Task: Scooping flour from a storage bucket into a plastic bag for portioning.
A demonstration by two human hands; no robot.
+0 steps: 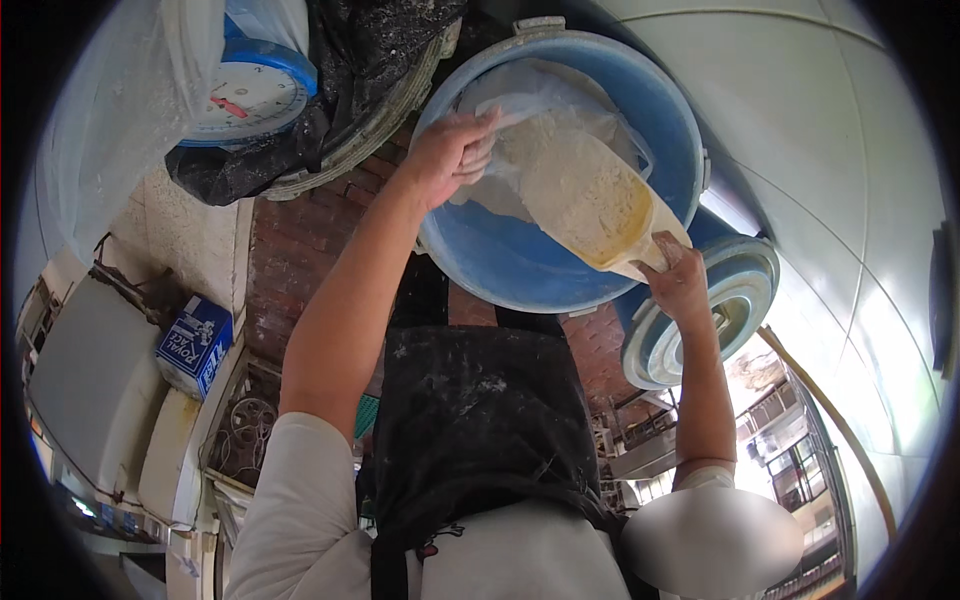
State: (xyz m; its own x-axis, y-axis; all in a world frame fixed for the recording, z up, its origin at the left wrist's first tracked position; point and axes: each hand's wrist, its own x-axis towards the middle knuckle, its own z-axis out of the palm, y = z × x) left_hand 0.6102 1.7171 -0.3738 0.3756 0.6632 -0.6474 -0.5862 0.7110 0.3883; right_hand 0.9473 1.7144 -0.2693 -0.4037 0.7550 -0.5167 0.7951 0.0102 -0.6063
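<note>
My right hand (681, 281) grips the handle of a large pale-yellow scoop (641, 214). Beige, flour-like powder (581, 184) fills the scoop, which tilts over the mouth of a round blue plastic barrel (517, 262). With its fingers closed, my left hand (454, 157) pinches the edge of a clear plastic bag (517, 112) at the barrel's left side. The scoop's front end reaches into the bag's opening. More pale powder (577, 79) shows behind the bag inside the barrel; the barrel's bottom is hidden.
A dial scale (255, 94) stands on black plastic sheeting (360, 75) over a round container at the upper left. Right of the barrel is a blue lid (637, 349). A pale panelled surface (817, 135) curves along the right. Red brick floor (300, 255) lies below.
</note>
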